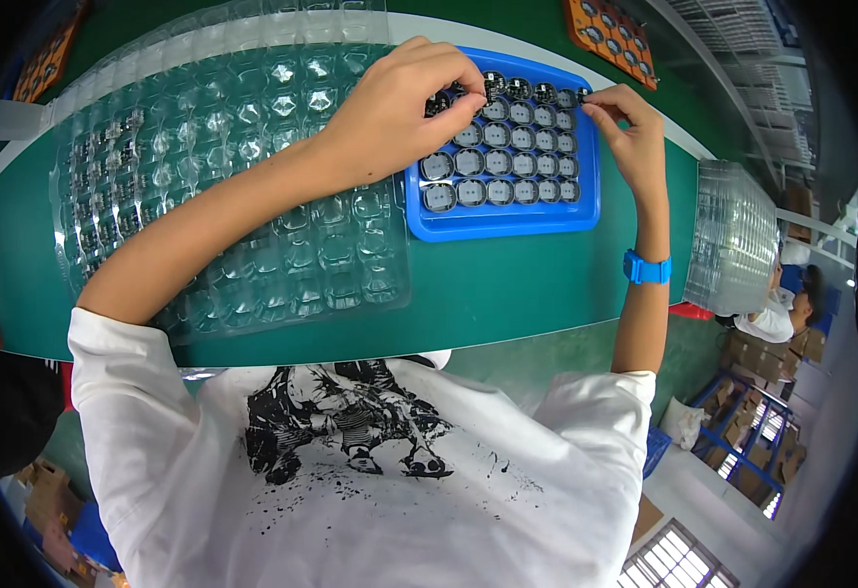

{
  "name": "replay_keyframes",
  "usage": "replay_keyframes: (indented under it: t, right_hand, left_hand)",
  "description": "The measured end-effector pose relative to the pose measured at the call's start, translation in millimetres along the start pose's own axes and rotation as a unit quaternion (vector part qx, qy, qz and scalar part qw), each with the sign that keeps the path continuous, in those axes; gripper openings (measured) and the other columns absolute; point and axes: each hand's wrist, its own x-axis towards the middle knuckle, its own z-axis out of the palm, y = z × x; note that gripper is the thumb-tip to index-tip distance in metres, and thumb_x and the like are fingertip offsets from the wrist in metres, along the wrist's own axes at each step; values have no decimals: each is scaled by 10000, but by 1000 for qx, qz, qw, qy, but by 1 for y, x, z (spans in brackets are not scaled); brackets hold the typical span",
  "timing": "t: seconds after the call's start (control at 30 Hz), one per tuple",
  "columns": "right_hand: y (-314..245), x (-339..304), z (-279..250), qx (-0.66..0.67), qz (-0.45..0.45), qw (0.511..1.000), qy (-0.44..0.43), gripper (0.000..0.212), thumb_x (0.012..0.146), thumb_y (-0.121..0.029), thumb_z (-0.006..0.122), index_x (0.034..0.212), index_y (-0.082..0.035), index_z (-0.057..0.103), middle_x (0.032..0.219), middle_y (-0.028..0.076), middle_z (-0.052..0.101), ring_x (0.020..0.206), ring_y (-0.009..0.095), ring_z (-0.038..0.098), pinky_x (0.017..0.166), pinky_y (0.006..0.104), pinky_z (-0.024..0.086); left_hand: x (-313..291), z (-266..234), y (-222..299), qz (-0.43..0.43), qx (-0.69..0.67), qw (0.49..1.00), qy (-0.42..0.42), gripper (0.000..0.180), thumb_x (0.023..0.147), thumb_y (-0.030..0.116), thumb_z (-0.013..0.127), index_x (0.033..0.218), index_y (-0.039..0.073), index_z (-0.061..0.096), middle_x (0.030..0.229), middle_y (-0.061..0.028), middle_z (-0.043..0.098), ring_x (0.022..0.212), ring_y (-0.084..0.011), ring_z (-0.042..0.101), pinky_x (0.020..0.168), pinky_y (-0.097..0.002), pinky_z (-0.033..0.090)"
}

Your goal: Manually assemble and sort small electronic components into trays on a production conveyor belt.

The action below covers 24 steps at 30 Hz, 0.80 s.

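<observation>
A blue plastic tray [503,230] holds rows of small round grey parts [498,163] in dark rims, with a far row of darker round parts [518,88]. My left hand [414,98] reaches over the tray's left side; thumb and forefinger are closed together at the far rows, and whatever they pinch is hidden. At the tray's far right corner my right hand [628,132] has its thumb and forefinger closed by a small dark piece, too small to name. Left of the blue tray, partly under my left forearm, lies a clear blister tray [341,250] with small shiny parts [105,186] in its left pockets.
The green table [507,284] curves around me. A stack of clear blister trays [733,235] stands at its right end. Beyond the far edge is an orange tray [610,39] with round parts. Another person [777,318] is at the far right, near shelves with boxes [753,431].
</observation>
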Motion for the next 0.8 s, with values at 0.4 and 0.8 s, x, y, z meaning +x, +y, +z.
replay_keyframes:
  t: [0.4, 0.8]
  right_hand:
    - [-15, 7, -1, -195, -94, 975, -41, 138, 783, 30, 701, 917, 3, 691, 889, 98, 648, 804, 264, 651, 696, 336, 526]
    - [-10, 8, 3, -163, -72, 982, -55, 108, 802, 21, 705, 909, 31, 691, 867, 100, 650, 772, 231, 648, 693, 318, 518]
  left_hand:
    - [-1, -1, 2, 16, 11, 1000, -1, 108, 862, 130, 660, 897, 32, 635, 907, -89, 646, 898, -276, 582, 797, -396, 478]
    - [-1, 0, 1, 17, 13, 1000, -3, 112, 860, 135, 659, 900, 35, 631, 916, -96, 641, 918, -281, 577, 815, -398, 476]
